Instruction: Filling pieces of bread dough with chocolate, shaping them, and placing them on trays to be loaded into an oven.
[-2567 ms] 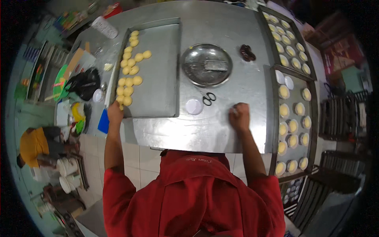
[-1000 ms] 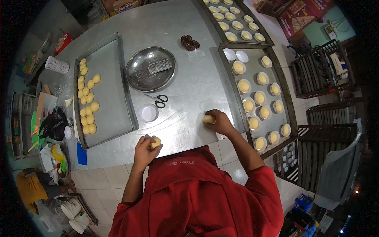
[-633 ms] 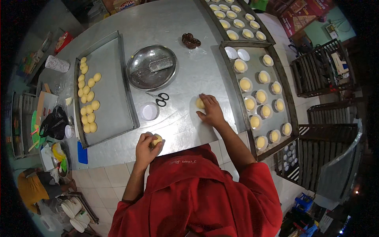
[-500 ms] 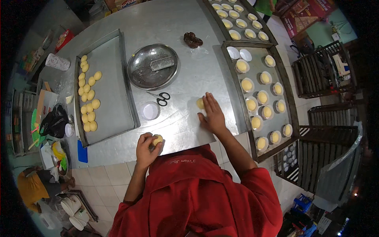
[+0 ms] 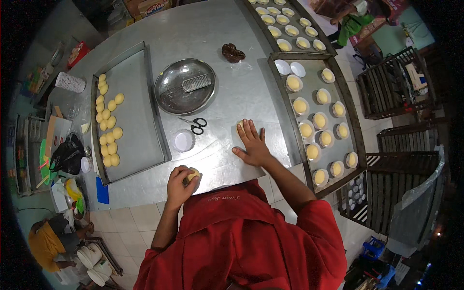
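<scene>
My left hand [image 5: 180,186] curls its fingers around a yellow dough ball [image 5: 193,174] near the table's front edge. Palm down, my right hand [image 5: 253,146] lies with fingers spread over another piece of dough [image 5: 239,126]; only a bit of that dough shows past the fingertips. Between the hands and the far bowl are a stack of white paper baking cups [image 5: 184,140] and black-handled scissors [image 5: 197,127]. Several smooth dough balls [image 5: 111,120] rest along the left side of a metal tray [image 5: 137,111] on my left.
A steel bowl [image 5: 166,99] holds a flat grater [image 5: 196,82]. Beyond it lies a dark brown lump in plastic [image 5: 233,53]. On the right, a baking tray [image 5: 358,140] carries dough in paper cups, with a second filled tray [image 5: 290,19] behind. A blue scraper [image 5: 102,191] sits front left.
My right hand has shifted slightly left, and its fingers have spread over the dough that showed beside them. My left hand keeps its dough ball. A person in green has appeared at the upper right.
</scene>
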Available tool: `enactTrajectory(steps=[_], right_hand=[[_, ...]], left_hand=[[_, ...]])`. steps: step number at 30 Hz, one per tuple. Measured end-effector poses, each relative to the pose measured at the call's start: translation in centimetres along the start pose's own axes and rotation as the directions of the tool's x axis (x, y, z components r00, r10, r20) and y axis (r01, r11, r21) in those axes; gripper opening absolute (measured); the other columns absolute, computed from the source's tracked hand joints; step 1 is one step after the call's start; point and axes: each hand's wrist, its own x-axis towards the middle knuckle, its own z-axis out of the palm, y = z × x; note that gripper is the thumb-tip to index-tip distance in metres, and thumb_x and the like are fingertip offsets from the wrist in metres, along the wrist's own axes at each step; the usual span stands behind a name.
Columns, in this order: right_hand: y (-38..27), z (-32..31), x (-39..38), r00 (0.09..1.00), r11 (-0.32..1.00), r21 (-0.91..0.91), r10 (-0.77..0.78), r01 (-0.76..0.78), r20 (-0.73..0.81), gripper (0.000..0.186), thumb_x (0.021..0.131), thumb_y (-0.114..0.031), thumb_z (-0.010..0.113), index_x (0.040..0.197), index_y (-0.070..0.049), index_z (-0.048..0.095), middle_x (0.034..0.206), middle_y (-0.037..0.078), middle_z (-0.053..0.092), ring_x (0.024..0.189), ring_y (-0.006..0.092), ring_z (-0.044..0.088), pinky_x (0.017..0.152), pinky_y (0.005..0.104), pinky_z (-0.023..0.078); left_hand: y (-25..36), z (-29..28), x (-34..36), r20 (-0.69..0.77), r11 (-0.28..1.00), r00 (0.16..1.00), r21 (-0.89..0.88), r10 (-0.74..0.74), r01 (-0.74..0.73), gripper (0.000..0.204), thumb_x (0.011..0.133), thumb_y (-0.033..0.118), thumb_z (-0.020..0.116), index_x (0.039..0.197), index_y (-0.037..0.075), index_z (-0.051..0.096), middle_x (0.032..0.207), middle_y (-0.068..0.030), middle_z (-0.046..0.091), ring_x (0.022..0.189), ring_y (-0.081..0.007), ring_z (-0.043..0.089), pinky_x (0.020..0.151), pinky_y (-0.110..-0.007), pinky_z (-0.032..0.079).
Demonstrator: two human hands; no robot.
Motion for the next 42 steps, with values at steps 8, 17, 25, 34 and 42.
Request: enactTrajectory(steps=[8,17,25,34,42], right_hand=[[5.2,-3.7,4.9,0.989,0.891,0.432,-0.107,0.142,-0.105,0.041,0.073,-0.011,0.064,0.113,-0.004,0.057,0.116,0.020,0.055,0.109,0.0347,0.051,0.096,0.0412,0.038],[4.9,-3.2,6.1,0.961,0.958,0.240,-0.206,0.159,0.184,0.034,0.059,-0.011,0.066,0.091,-0.001,0.062,0.090,0.017,0.061,0.087,0.0347,0.055,0.081,0.0380,0.044],[6.0,-4.5,5.7,0.910,0.924,0.359,-0.255,0.130,0.328,0.027,0.065,-0.018,0.071,0.086,-0.007,0.060,0.089,0.013,0.063,0.082,0.0300,0.060,0.072,0.0383,0.047],[21.8,-16.4,10.7,0.992,0.593,0.802,0.128,-0.074,-0.003,0.037,0.068,-0.013,0.076,0.100,0.000,0.062,0.090,0.007,0.065,0.078,0.0137,0.061,0.072,0.0275,0.049],[32.4,-17.3,17.5,0.920,0.783,0.527,0.391,-0.331,-0.003,0.040,0.061,-0.022,0.079,0.088,0.005,0.066,0.079,0.010,0.066,0.070,0.0166,0.060,0.066,0.0300,0.048]], left_hand=[[0.6,0.5,-0.1,-0.058,0.999,0.998,-0.039,0.024,-0.027,0.041,0.074,0.018,0.069,0.113,0.005,0.060,0.103,-0.0122,0.056,0.098,-0.0281,0.052,0.086,-0.036,0.042],[-0.8,2.1,-0.4,-0.181,0.990,0.977,0.106,0.109,-0.091,0.041,0.071,0.020,0.071,0.107,0.004,0.062,0.101,-0.0130,0.055,0.095,-0.0290,0.050,0.083,-0.037,0.041],[-0.9,3.9,-0.5,-0.274,0.973,0.948,0.206,0.162,-0.107,0.036,0.069,0.022,0.070,0.099,0.003,0.062,0.099,-0.0135,0.052,0.092,-0.0297,0.048,0.081,-0.040,0.041],[-0.2,4.1,0.1,-0.292,0.953,0.940,0.290,0.175,-0.088,0.038,0.072,0.029,0.068,0.096,0.002,0.060,0.095,-0.0157,0.051,0.090,-0.0311,0.048,0.078,-0.041,0.040],[0.3,4.4,0.4,-0.301,0.929,0.945,0.371,0.128,-0.007,0.039,0.071,0.025,0.071,0.100,0.002,0.058,0.096,-0.0158,0.050,0.092,-0.0318,0.048,0.076,-0.041,0.040]])
